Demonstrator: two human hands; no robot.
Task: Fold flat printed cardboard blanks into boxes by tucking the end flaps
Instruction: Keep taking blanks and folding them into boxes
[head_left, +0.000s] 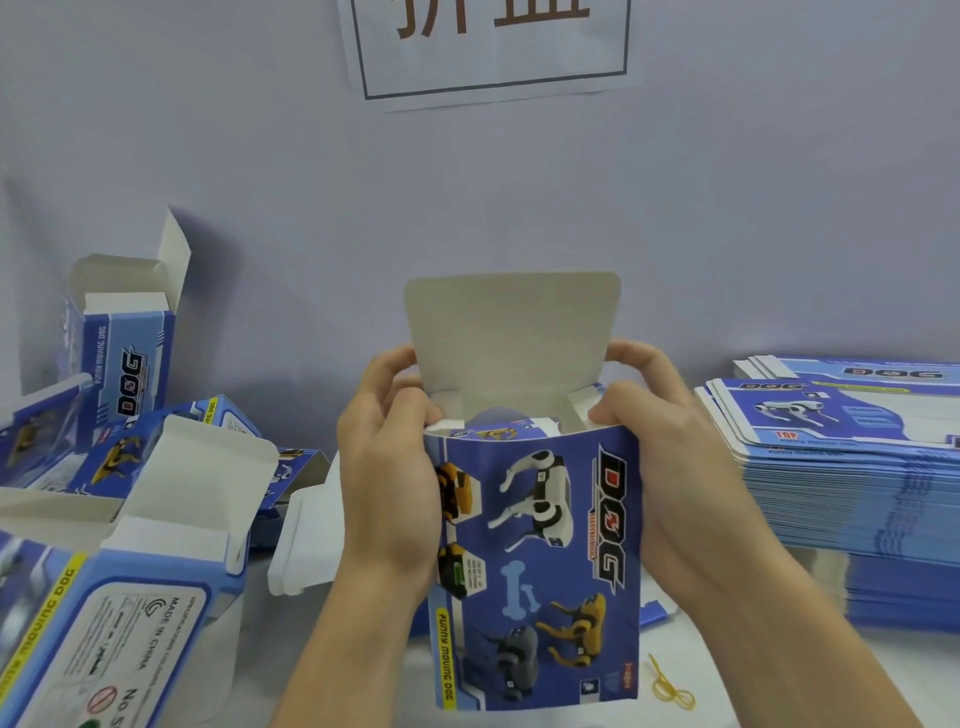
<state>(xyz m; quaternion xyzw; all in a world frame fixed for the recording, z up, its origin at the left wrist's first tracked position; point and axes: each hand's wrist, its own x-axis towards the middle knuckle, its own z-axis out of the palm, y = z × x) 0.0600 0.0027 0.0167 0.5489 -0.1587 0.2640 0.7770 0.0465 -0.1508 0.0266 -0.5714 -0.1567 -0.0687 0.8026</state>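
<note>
grip: we hold the box (535, 561), left hand (395, 467) and right hand (675, 467) curled round its sides.
lid flap (511, 332): upright at 12 o'clock.
flat blanks (852, 467): stacked at 3 o'clock.

The wall sign (491, 47) is cut by the top edge, its characters only half readable. Behind the left hand (387, 467) fingers, the box (535, 566) side wall is hidden; the right hand (670, 467) fingers cover the opposite side. Small print below the thumbs is illegible
</note>
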